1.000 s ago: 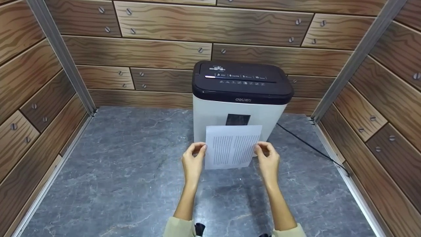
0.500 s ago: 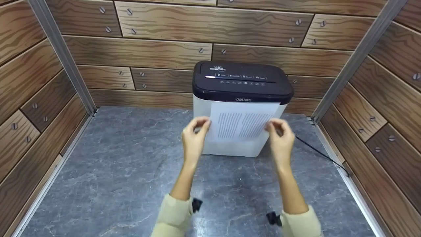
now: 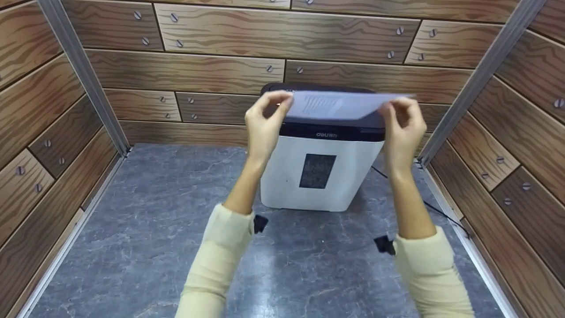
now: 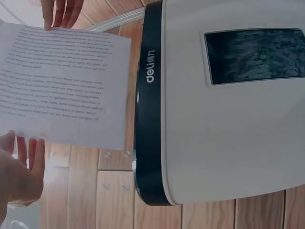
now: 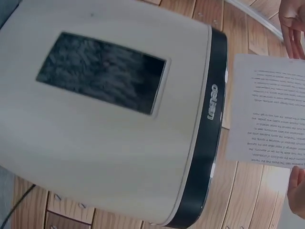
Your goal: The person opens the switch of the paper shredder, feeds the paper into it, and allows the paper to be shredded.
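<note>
Between my two hands a printed sheet of paper (image 3: 331, 105) is stretched, tilted and blurred in the head view. My left hand (image 3: 267, 126) pinches its left edge, and my right hand (image 3: 404, 132) pinches the right edge. Beneath the sheet stands a white paper shredder (image 3: 282, 176) with a dark lid (image 3: 291, 129), whose top is mostly covered by the paper. Both wrist views show a gap between the paper (image 4: 62, 86) and the shredder's lid (image 5: 198, 157). Shredded scraps appear behind the shredder's dark window (image 4: 257, 55).
A black cable (image 3: 446, 215) runs from behind the shredder across the grey marbled floor (image 3: 176, 198) toward the right wall. Wood-patterned panels (image 3: 212, 73) enclose the back and sides, with metal posts (image 3: 88, 75) at the corners.
Both hands have risen and moved away from the body with the paper, from in front of the shredder to above its lid. The sheet has tilted flatter. The shredder has stayed in place.
</note>
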{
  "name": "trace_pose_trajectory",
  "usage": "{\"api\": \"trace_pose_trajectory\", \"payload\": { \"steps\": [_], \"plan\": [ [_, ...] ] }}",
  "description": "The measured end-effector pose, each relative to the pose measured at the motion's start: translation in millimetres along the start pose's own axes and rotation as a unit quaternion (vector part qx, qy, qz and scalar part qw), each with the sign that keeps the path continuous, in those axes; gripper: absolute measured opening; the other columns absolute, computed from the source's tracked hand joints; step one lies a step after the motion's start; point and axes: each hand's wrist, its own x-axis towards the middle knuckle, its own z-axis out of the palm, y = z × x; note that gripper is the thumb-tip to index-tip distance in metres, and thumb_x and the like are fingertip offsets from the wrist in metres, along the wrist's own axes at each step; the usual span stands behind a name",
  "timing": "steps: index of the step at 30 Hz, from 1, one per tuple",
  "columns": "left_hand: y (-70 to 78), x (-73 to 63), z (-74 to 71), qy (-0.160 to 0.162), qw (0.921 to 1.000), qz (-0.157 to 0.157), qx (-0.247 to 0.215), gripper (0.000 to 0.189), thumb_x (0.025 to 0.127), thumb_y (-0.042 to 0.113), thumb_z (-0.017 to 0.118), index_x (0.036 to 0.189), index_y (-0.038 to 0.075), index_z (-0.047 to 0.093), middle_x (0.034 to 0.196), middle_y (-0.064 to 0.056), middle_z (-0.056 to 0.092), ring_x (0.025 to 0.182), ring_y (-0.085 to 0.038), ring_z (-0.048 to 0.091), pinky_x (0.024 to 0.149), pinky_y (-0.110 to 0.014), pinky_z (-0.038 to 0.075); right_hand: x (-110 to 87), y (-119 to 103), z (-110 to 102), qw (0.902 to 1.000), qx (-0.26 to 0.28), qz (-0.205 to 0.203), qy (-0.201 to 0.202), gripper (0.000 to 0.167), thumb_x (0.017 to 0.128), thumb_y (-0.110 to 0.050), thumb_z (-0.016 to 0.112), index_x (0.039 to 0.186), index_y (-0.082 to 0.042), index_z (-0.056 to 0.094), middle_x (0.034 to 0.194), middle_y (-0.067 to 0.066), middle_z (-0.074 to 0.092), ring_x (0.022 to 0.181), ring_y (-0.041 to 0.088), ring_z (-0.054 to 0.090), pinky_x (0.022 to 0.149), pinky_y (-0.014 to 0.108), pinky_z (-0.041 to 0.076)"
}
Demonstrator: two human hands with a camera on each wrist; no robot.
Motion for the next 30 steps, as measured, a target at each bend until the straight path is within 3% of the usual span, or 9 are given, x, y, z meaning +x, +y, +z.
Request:
{"api": "trace_pose_trajectory", "payload": {
  "steps": [4, 10, 18, 22, 25, 30],
  "plan": [
    [-16.2, 10.6, 5.3, -0.001, 0.9995, -0.016, -0.027, 0.009, 0.083, 0.000, 0.066, 0.088, -0.007, 0.066, 0.083, -0.012, 0.065, 0.076, -0.012, 0.057, 0.069, -0.028, 0.046, 10.6, 15, 3, 0.9999, -0.002, -0.007, -0.009, 0.009, 0.082, 0.010, 0.061, 0.082, 0.001, 0.063, 0.078, 0.010, 0.059, 0.071, 0.018, 0.056, 0.072, 0.027, 0.049],
    [-35.6, 9.2, 7.1, 0.009, 0.9984, -0.036, -0.044, 0.008, 0.082, -0.004, 0.064, 0.088, -0.010, 0.064, 0.086, -0.015, 0.065, 0.079, -0.013, 0.058, 0.074, -0.027, 0.045, 13.5, 41, 2, 0.9983, -0.046, -0.015, -0.032, 0.006, 0.081, 0.009, 0.063, 0.086, 0.005, 0.064, 0.084, 0.009, 0.063, 0.077, 0.016, 0.057, 0.073, 0.025, 0.048],
    [-50.3, 11.5, 10.7, 0.015, 0.9982, -0.049, -0.032, 0.010, 0.084, 0.000, 0.064, 0.090, -0.008, 0.065, 0.084, -0.011, 0.065, 0.078, -0.013, 0.058, 0.074, -0.035, 0.047, 11.8, 26, 8, 0.9927, -0.109, -0.022, -0.046, 0.013, 0.080, 0.008, 0.064, 0.089, 0.015, 0.059, 0.085, 0.004, 0.065, 0.083, 0.012, 0.056, 0.080, 0.025, 0.042],
    [-54.2, 10.9, 10.3, 0.014, 0.9979, -0.063, -0.001, 0.011, 0.084, 0.002, 0.065, 0.091, -0.006, 0.067, 0.086, -0.010, 0.066, 0.080, -0.012, 0.059, 0.075, -0.034, 0.048, 13.4, 37, 4, 0.9914, -0.121, -0.005, -0.050, 0.008, 0.082, 0.008, 0.062, 0.089, 0.012, 0.063, 0.085, 0.008, 0.065, 0.081, 0.013, 0.057, 0.077, 0.024, 0.044],
    [-57.4, 9.1, 8.7, 0.011, 0.9957, -0.079, 0.048, 0.012, 0.085, 0.006, 0.065, 0.092, -0.003, 0.068, 0.088, -0.008, 0.067, 0.083, -0.011, 0.061, 0.076, -0.028, 0.048, 14.4, 52, -1, 0.9862, -0.155, 0.016, -0.057, 0.009, 0.083, 0.006, 0.061, 0.090, 0.007, 0.066, 0.087, 0.008, 0.067, 0.083, 0.012, 0.059, 0.077, 0.023, 0.045],
    [-62.0, 5.0, 5.0, -0.009, 0.9804, -0.091, 0.175, 0.016, 0.087, 0.016, 0.064, 0.095, 0.005, 0.071, 0.096, -0.004, 0.068, 0.094, -0.011, 0.059, 0.084, -0.024, 0.043, 13.1, 71, -8, 0.9655, -0.249, 0.018, -0.074, 0.009, 0.084, -0.001, 0.064, 0.090, 0.000, 0.070, 0.088, 0.004, 0.068, 0.081, 0.006, 0.058, 0.075, 0.022, 0.044]
  ]
}}
